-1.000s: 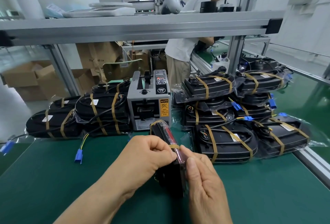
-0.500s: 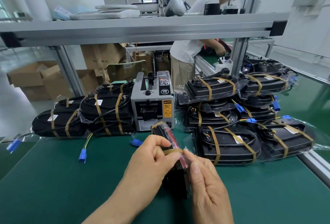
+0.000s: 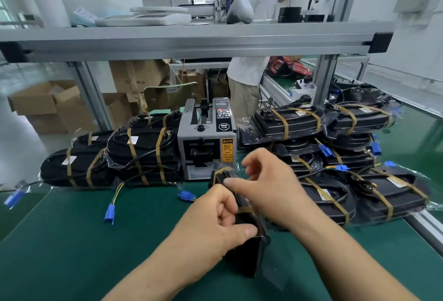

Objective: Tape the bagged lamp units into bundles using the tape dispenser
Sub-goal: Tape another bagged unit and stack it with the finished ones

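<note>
A bagged black lamp unit (image 3: pixel 242 257) stands on edge on the green mat (image 3: pixel 72 240), with brown tape strips (image 3: pixel 245 209) across its top edge. My left hand (image 3: pixel 215 224) grips its left side, thumb pressed on the bag. My right hand (image 3: pixel 271 188) hovers above the unit's far end, fingers loosely curled and holding nothing. It is just in front of the grey tape dispenser (image 3: pixel 206 142), which stands directly behind the unit. The hands hide the unit's middle.
Taped bundles of lamp units lie left (image 3: pixel 143 154) and right (image 3: pixel 287 120) of the dispenser, with more at the right edge (image 3: pixel 393 192). Blue connectors (image 3: pixel 109 213) trail onto the mat. An aluminium shelf (image 3: pixel 191 39) spans overhead. Another person (image 3: pixel 247 77) works behind.
My right hand has left the unit's side and risen forward toward the dispenser. My left hand stays on the unit, and the camera has tilted up slightly.
</note>
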`<action>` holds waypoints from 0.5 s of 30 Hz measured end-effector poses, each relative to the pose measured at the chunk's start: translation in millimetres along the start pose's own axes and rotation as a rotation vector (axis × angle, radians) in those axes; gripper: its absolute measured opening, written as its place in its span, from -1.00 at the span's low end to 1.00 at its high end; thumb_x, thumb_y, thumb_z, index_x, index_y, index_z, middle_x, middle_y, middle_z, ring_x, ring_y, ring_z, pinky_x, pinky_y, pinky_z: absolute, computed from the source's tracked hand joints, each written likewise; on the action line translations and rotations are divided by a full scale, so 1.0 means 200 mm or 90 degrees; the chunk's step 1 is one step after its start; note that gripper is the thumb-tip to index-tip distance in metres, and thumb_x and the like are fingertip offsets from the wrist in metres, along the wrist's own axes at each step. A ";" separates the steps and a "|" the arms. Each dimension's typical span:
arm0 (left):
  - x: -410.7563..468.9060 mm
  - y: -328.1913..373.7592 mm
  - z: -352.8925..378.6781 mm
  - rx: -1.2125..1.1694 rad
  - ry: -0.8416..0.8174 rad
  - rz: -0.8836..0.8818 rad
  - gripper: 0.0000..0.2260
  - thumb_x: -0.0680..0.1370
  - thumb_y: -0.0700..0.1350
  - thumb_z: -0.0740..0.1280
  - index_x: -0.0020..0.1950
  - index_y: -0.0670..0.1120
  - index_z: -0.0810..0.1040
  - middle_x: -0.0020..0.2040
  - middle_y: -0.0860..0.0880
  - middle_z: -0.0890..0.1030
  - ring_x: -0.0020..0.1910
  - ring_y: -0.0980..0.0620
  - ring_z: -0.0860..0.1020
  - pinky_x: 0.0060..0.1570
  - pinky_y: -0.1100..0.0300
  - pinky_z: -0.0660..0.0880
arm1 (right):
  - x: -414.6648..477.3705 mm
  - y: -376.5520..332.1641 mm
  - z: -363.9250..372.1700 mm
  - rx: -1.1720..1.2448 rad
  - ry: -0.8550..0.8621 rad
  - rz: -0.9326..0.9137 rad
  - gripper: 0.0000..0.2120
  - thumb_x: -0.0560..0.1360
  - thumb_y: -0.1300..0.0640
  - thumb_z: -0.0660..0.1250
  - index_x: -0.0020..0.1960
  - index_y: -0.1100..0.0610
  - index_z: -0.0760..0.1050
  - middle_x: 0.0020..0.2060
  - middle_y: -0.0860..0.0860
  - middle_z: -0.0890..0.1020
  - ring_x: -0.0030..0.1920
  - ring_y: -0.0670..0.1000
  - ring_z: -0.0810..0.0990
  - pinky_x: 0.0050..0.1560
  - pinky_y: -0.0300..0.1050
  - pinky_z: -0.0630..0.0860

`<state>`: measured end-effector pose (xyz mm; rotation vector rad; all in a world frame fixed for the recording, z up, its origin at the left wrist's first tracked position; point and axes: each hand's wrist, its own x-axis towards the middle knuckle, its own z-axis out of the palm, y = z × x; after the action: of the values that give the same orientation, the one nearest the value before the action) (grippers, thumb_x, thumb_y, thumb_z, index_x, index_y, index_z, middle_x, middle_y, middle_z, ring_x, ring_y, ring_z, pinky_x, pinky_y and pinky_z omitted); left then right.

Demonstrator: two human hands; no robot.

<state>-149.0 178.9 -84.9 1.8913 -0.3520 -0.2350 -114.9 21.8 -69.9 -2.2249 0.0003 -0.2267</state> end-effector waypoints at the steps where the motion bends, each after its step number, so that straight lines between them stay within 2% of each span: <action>1: 0.00 0.01 0.00 0.009 -0.003 0.001 -0.73 0.42 -0.06 0.51 -0.08 -0.02 0.42 -0.40 0.14 0.35 -0.39 0.12 0.30 -0.37 0.33 0.34 | 0.05 -0.02 0.03 -0.061 -0.023 -0.012 -0.63 0.29 -0.15 0.53 -0.09 -0.08 0.40 -0.17 -0.13 0.53 -0.17 -0.11 0.52 -0.21 -0.18 0.42; 4: 0.00 0.01 -0.02 0.034 -0.013 -0.009 -0.73 0.42 -0.03 0.51 -0.09 0.02 0.42 -0.39 0.16 0.37 -0.39 0.14 0.32 -0.33 0.34 0.35 | 0.13 -0.04 0.08 -0.197 -0.035 -0.059 -0.66 0.35 -0.16 0.47 -0.12 -0.03 0.37 -0.20 -0.11 0.50 -0.17 -0.05 0.50 -0.27 -0.13 0.34; 8: 0.01 0.01 -0.04 0.035 -0.031 -0.026 -0.72 0.39 0.04 0.51 -0.14 0.09 0.41 -0.38 0.16 0.38 -0.38 0.13 0.32 -0.31 0.31 0.36 | 0.18 -0.04 0.09 -0.261 -0.029 -0.089 -0.77 0.54 -0.06 0.34 -0.21 -0.01 0.38 -0.21 -0.05 0.56 -0.14 0.04 0.53 -0.17 -0.10 0.41; 11: 0.01 0.01 -0.04 0.028 -0.044 -0.026 -0.71 0.36 0.05 0.50 -0.13 0.07 0.40 -0.41 0.16 0.38 -0.39 0.14 0.32 -0.31 0.30 0.37 | 0.21 -0.02 0.08 -0.163 -0.065 -0.020 -0.75 0.58 0.00 0.32 -0.24 0.07 0.43 -0.27 -0.03 0.58 -0.21 0.01 0.54 -0.20 -0.10 0.46; 13: 0.01 0.01 -0.04 0.010 -0.053 -0.028 -0.69 0.30 0.08 0.48 -0.12 0.04 0.41 -0.42 0.15 0.39 -0.39 0.12 0.33 -0.29 0.27 0.38 | 0.21 0.00 0.08 -0.038 -0.078 0.045 -0.71 0.59 0.05 0.31 -0.28 0.10 0.41 -0.35 -0.05 0.52 -0.32 -0.05 0.46 -0.29 -0.14 0.38; 15: 0.02 0.01 -0.05 -0.001 -0.082 -0.039 -0.67 0.26 0.11 0.48 -0.12 0.05 0.44 -0.42 0.15 0.42 -0.39 0.11 0.35 -0.28 0.26 0.39 | 0.20 0.02 0.09 0.012 -0.067 0.071 -0.71 0.59 0.08 0.29 -0.29 0.10 0.39 -0.38 -0.05 0.47 -0.34 -0.06 0.40 -0.33 -0.15 0.31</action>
<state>-141.3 186.6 -79.8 1.8923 -0.3811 -0.3989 -71.8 29.3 -77.2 -2.2082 0.0640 -0.0490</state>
